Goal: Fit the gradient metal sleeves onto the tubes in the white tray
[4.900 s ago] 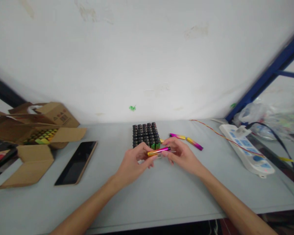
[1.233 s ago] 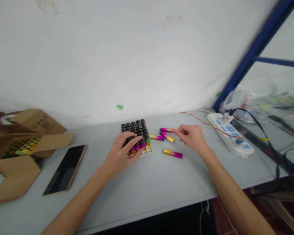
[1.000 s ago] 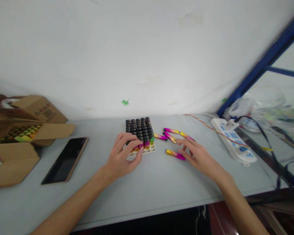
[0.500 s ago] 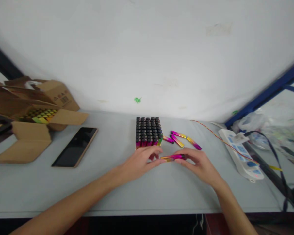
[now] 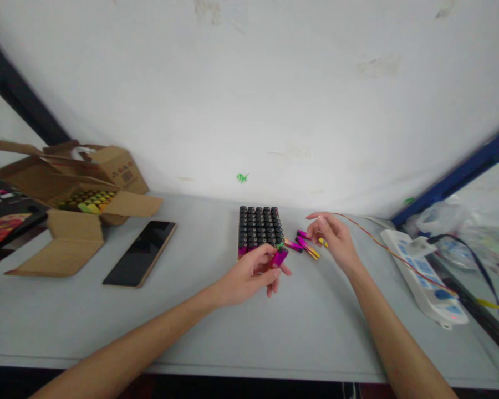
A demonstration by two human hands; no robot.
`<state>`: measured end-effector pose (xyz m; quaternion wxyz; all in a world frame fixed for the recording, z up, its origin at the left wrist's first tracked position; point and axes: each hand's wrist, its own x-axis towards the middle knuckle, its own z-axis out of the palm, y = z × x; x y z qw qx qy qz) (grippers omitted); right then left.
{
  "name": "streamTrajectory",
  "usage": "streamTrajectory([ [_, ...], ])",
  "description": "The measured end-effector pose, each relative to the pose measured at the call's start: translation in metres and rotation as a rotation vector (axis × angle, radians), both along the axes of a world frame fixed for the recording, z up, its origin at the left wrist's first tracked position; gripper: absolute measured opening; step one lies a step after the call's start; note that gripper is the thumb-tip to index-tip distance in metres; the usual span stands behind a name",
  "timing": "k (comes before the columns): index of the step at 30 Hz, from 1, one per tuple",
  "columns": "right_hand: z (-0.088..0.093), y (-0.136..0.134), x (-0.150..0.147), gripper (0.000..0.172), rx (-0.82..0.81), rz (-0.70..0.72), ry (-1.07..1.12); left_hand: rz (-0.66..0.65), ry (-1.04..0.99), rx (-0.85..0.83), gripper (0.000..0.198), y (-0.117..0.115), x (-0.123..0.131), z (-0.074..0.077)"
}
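Pinched in my left hand is a shiny magenta lighter, tilted, in front of the block. Only its upper part shows; the fingers hide the rest. Right behind it stands a tight block of upright lighters with black tops and magenta bodies. My right hand is over the loose lighters to the right, its fingers apart and loosely bent. Among those lie a magenta and yellow lighter and a magenta-ended lighter. A yellow lighter end peeks out under my right fingers; contact is unclear.
At the left an open cardboard box holds several yellow-green lighters. A dark phone lies between it and my left arm. To the right are a white power strip, a thin red-yellow wire and plastic bags. A white wall rises behind.
My right hand has let go of the lighter both hands held and moved up and right over the loose ones. The left hand has kept it and turned it more upright. The view has shifted slightly.
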<state>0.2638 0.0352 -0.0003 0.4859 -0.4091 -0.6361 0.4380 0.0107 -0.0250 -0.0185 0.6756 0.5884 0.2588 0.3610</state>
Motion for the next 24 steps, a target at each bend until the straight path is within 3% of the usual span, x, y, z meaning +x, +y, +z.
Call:
streamTrajectory([
  [3, -0.015, 0.004, 0.004, 0.045, -0.009, -0.142, -0.043, 0.030, -0.004, -0.032, 0.033, 0.002, 0.000, -0.002],
  [8, -0.032, -0.010, -0.001, 0.040, 0.051, -0.143, -0.222, 0.048, -0.049, -0.206, 0.044, 0.004, 0.001, 0.002],
  [11, -0.031, -0.014, -0.006, 0.038, 0.106, -0.134, -0.318, 0.004, -0.074, -0.339, 0.056, 0.004, 0.001, 0.004],
  [17, -0.025, -0.018, -0.008, 0.038, 0.175, -0.142, -0.427, 0.017, -0.015, -0.491, 0.050, 0.009, 0.001, 0.001],
  [24, -0.025, -0.019, -0.010, 0.039, 0.227, -0.125, -0.471, 0.053, 0.073, -0.523, 0.045, 0.009, -0.002, -0.001],
])
